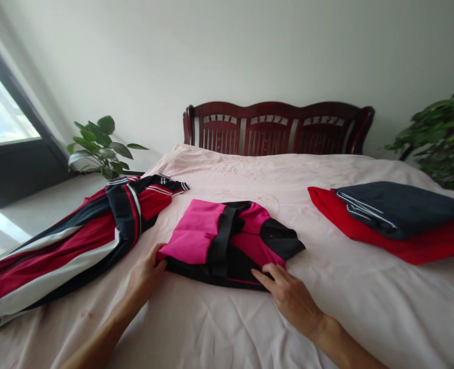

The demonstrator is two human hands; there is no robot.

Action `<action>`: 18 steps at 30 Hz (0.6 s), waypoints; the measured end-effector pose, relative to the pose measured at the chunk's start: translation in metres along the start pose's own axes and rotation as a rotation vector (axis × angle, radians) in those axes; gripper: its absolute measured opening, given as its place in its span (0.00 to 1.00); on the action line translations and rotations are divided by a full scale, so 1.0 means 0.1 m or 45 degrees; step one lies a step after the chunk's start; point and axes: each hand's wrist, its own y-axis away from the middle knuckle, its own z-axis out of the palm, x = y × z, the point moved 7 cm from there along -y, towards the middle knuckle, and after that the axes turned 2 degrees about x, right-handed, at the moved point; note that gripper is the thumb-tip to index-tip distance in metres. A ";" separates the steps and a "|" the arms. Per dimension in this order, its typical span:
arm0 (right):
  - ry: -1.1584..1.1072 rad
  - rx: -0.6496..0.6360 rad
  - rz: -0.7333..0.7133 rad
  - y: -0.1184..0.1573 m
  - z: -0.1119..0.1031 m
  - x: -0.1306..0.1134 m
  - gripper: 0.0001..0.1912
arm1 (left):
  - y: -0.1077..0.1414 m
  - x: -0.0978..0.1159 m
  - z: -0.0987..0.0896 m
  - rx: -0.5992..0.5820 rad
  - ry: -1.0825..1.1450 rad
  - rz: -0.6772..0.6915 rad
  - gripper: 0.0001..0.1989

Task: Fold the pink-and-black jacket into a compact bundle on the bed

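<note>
A pink and black jacket [196, 230] lies partly folded on the bed in front of me, its black collar pointing right. A pink panel with a black hem band is turned over its left half. My left hand [150, 271] is closed on the jacket's near left corner, thumb and fingers pinching the cloth. Along the near edge at the right, my right hand [288, 292] holds the fabric, one digit lying across the black part. The undersides of both hands' fingers are hidden.
Red, navy and white striped jackets [96, 230] lie spread at the left. A folded navy garment [399, 207] rests on a folded red garment [365, 230] at the right. Beyond the pink sheet [227, 333] stands a wooden headboard [276, 110], with plants [103, 143] on both sides.
</note>
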 end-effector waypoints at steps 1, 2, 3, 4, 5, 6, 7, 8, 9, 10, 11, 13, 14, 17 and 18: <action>0.014 -0.007 -0.018 0.01 -0.01 -0.01 0.33 | 0.02 0.00 0.00 -0.019 -0.092 0.001 0.22; 0.023 -0.016 -0.020 0.01 -0.02 -0.02 0.33 | 0.04 0.00 0.01 -0.036 -0.179 0.008 0.22; 0.028 -0.020 -0.012 0.00 -0.05 -0.03 0.33 | 0.06 0.02 0.00 -0.040 -0.255 0.029 0.21; 0.033 -0.017 -0.001 -0.02 -0.08 -0.05 0.34 | 0.07 0.05 -0.01 -0.017 -0.318 0.073 0.20; 0.034 -0.011 0.003 -0.04 -0.11 -0.07 0.35 | 0.08 0.09 -0.03 0.037 -0.362 0.148 0.19; 0.033 -0.002 -0.005 -0.06 -0.14 -0.09 0.36 | 0.09 0.14 -0.07 0.115 -0.388 0.250 0.18; 0.029 0.008 -0.018 -0.07 -0.15 -0.11 0.36 | 0.10 0.19 -0.10 0.201 -0.395 0.373 0.19; 0.021 0.021 -0.033 -0.08 -0.16 -0.11 0.36 | 0.11 0.24 -0.13 0.283 -0.386 0.502 0.20; 0.011 0.040 -0.043 -0.09 -0.17 -0.11 0.35 | 0.12 0.28 -0.15 0.349 -0.364 0.620 0.21; 0.000 0.062 -0.044 -0.09 -0.16 -0.09 0.34 | 0.12 0.31 -0.16 0.393 -0.338 0.713 0.23; -0.007 0.083 -0.031 -0.09 -0.15 -0.07 0.34 | 0.12 0.33 -0.15 0.410 -0.314 0.781 0.25; -0.018 0.069 0.002 -0.08 -0.10 -0.02 0.34 | 0.10 0.37 -0.11 0.346 -0.284 0.858 0.27; -0.030 0.028 0.019 -0.07 -0.07 0.00 0.35 | 0.09 0.39 -0.07 0.274 -0.277 0.876 0.28; -0.138 -0.162 0.091 -0.03 -0.04 0.05 0.38 | 0.07 0.44 0.00 0.025 -0.299 0.849 0.32; -0.200 -0.221 0.121 -0.02 -0.08 0.07 0.40 | 0.06 0.45 -0.01 -0.039 -0.314 0.814 0.33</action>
